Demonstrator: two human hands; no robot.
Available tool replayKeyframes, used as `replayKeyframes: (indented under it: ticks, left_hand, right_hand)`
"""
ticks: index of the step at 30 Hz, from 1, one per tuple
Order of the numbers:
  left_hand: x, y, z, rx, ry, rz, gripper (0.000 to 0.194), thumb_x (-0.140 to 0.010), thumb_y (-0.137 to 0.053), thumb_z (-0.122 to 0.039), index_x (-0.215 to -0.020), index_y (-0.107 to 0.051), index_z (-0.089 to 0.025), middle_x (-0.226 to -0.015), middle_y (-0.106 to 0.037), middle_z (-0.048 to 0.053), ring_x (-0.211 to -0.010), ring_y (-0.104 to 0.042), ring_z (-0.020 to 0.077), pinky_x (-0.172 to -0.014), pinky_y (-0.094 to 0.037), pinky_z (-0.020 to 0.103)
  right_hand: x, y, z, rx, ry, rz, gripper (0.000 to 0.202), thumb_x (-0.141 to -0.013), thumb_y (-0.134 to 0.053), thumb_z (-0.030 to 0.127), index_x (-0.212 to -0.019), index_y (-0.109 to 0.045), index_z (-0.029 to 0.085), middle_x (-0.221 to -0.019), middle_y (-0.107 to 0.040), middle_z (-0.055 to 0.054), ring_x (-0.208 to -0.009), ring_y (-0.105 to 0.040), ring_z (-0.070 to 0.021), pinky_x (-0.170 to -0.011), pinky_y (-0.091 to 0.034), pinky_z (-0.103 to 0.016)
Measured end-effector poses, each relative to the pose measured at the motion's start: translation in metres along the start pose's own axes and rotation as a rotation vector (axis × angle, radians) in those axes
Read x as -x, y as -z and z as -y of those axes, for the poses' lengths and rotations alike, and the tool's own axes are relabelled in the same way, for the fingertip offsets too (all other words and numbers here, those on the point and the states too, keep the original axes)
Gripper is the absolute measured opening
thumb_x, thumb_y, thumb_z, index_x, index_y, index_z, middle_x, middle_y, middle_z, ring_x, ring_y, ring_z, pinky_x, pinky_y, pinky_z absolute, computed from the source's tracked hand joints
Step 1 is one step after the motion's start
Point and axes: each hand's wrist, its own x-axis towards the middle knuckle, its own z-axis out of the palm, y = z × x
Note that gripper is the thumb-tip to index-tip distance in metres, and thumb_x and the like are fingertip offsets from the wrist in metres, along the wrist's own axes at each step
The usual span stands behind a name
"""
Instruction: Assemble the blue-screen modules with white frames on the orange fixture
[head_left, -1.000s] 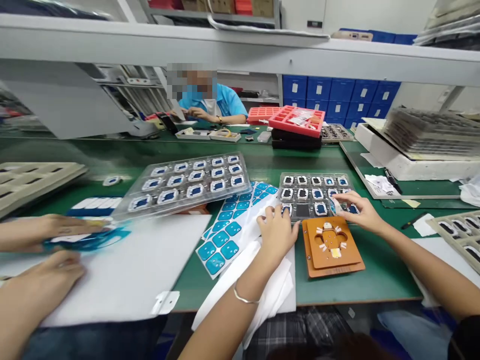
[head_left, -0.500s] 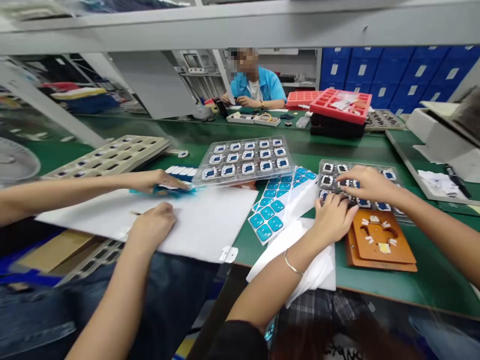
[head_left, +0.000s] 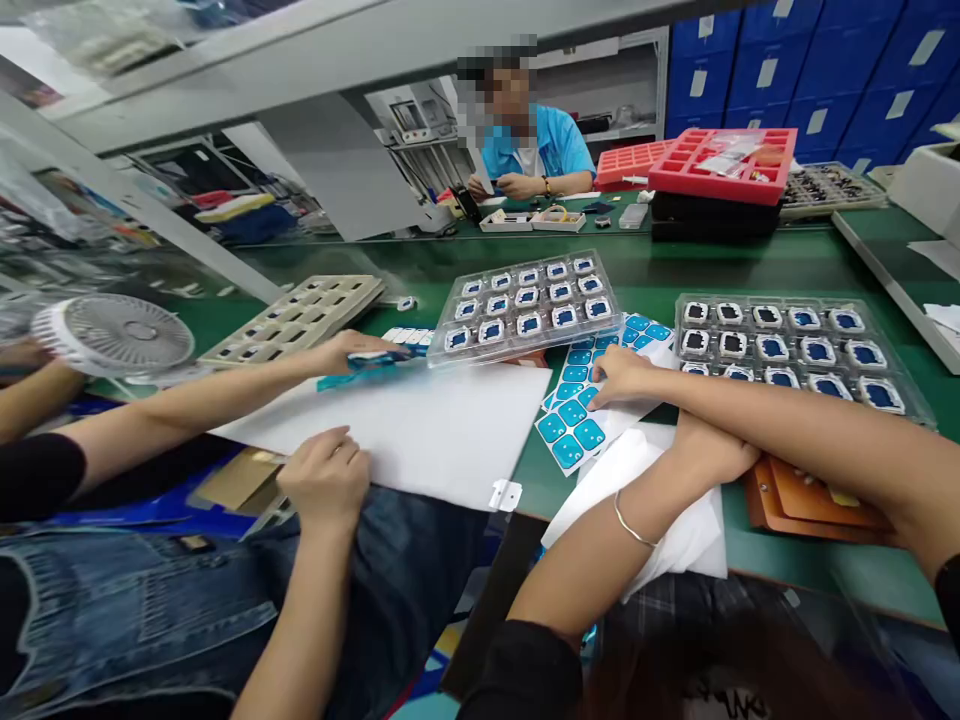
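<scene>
- The sheets of blue stickers (head_left: 573, 412) lie on the green bench (head_left: 712, 262), between the two clear trays; they overlap, so their number is hard to tell.
- Their long axis runs slantwise, the near end pointing to the bench's front edge on the left, the far end away to the right.
- The right hand (head_left: 622, 376) is over these sheets, fingers bent and covering some stickers; whether it grips a sheet or only touches it, I cannot tell.
- The left hand (head_left: 712, 455) is beneath the crossing right forearm, its fingers mostly hidden, so I cannot tell whether it is open, closed or holding anything.
- The orange block (head_left: 772, 500) beside it is largely covered by the right forearm; only its left side and front edge show clearly.
- The right clear tray (head_left: 748, 330) has its long axis across the bench, dipping nearer at its right end; the forearm hides part of its front row.
- The left clear tray (head_left: 517, 347) also lies lengthwise across, its right end slightly farther away.
- White crumpled material (head_left: 611, 477) is partly behind the left forearm.
- At left, a co-worker's hand (head_left: 360, 352) is at a blurred blue strip (head_left: 341, 381).
</scene>
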Motion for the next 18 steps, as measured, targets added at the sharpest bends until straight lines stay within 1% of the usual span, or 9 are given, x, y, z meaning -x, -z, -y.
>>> replayKeyframes:
  ticks: [2, 4, 8, 10, 11, 13, 16, 18]
  left_hand:
    - [0.0, -0.002, 0.001, 0.012, -0.052, 0.035, 0.036, -0.088, -0.047, -0.028, -0.118, -0.063, -0.016, -0.123, -0.066, 0.012, -0.117, -0.057, 0.0332, -0.102, -0.047, 0.048]
    - [-0.001, -0.004, 0.003, 0.026, -0.09, 0.054, 0.038, -0.087, -0.047, -0.025, -0.121, -0.062, -0.015, -0.122, -0.066, 0.014, -0.118, -0.056, 0.0328, -0.102, -0.047, 0.048]
    - [-0.001, -0.006, 0.005, 0.008, -0.1, 0.072, 0.042, -0.087, -0.042, -0.024, -0.125, -0.059, -0.015, -0.121, -0.067, 0.013, -0.119, -0.057, 0.0313, -0.101, -0.048, 0.048]
    - [-0.001, -0.005, 0.005, -0.016, -0.089, 0.083, 0.044, -0.088, -0.041, -0.026, -0.127, -0.059, -0.016, -0.12, -0.068, 0.013, -0.119, -0.057, 0.0314, -0.1, -0.049, 0.048]
    - [-0.001, -0.004, 0.005, -0.027, -0.082, 0.085, 0.044, -0.089, -0.04, -0.027, -0.127, -0.059, -0.017, -0.118, -0.068, 0.012, -0.119, -0.057, 0.0315, -0.099, -0.049, 0.048]
    - [-0.001, -0.001, 0.004, -0.044, -0.069, 0.083, 0.044, -0.09, -0.039, -0.029, -0.127, -0.06, -0.019, -0.116, -0.069, 0.01, -0.118, -0.057, 0.0319, -0.097, -0.05, 0.049]
    - [-0.003, 0.004, 0.002, -0.079, -0.042, 0.074, 0.04, -0.091, -0.041, -0.032, -0.122, -0.064, -0.021, -0.116, -0.069, 0.008, -0.114, -0.059, 0.0328, -0.095, -0.05, 0.048]
    - [-0.006, 0.009, 0.001, -0.1, -0.023, 0.064, 0.037, -0.091, -0.045, -0.036, -0.116, -0.067, -0.018, -0.115, -0.07, 0.01, -0.111, -0.06, 0.0336, -0.093, -0.05, 0.047]
  right_hand:
    - [0.001, -0.002, 0.001, -0.017, -0.018, -0.004, 0.034, -0.068, -0.087, 0.036, -0.095, -0.071, 0.023, -0.123, -0.055, -0.01, -0.116, -0.052, -0.0327, -0.086, -0.046, -0.037]
    - [0.003, -0.003, 0.002, -0.039, -0.031, 0.001, 0.03, -0.067, -0.088, 0.033, -0.09, -0.071, 0.023, -0.121, -0.055, -0.008, -0.117, -0.05, -0.0331, -0.089, -0.044, -0.04]
    - [0.001, -0.003, 0.002, -0.09, -0.05, -0.008, 0.027, -0.065, -0.089, 0.027, -0.084, -0.07, 0.022, -0.12, -0.056, -0.008, -0.119, -0.047, -0.0354, -0.09, -0.04, -0.044]
    - [0.001, -0.004, 0.002, -0.121, -0.043, -0.015, 0.026, -0.064, -0.088, 0.023, -0.08, -0.067, 0.021, -0.118, -0.059, -0.007, -0.12, -0.047, -0.0352, -0.089, -0.039, -0.043]
    - [0.001, -0.004, 0.001, -0.14, -0.032, -0.017, 0.025, -0.065, -0.086, 0.02, -0.079, -0.066, 0.02, -0.114, -0.061, -0.005, -0.118, -0.049, -0.0338, -0.088, -0.039, -0.041]
    - [0.002, -0.003, 0.002, -0.181, -0.001, -0.021, 0.024, -0.066, -0.083, 0.015, -0.077, -0.062, 0.02, -0.1, -0.066, -0.002, -0.107, -0.056, -0.0284, -0.085, -0.039, -0.037]
    - [0.009, 0.003, 0.005, -0.254, 0.068, -0.038, 0.03, -0.065, -0.079, 0.009, -0.085, -0.059, 0.019, -0.082, -0.067, 0.002, -0.086, -0.062, -0.0204, -0.078, -0.04, -0.032]
    - [0.019, 0.014, 0.004, -0.301, 0.137, -0.064, 0.034, -0.065, -0.077, 0.008, -0.091, -0.058, 0.019, -0.078, -0.067, 0.003, -0.079, -0.062, -0.0177, -0.073, -0.042, -0.029]
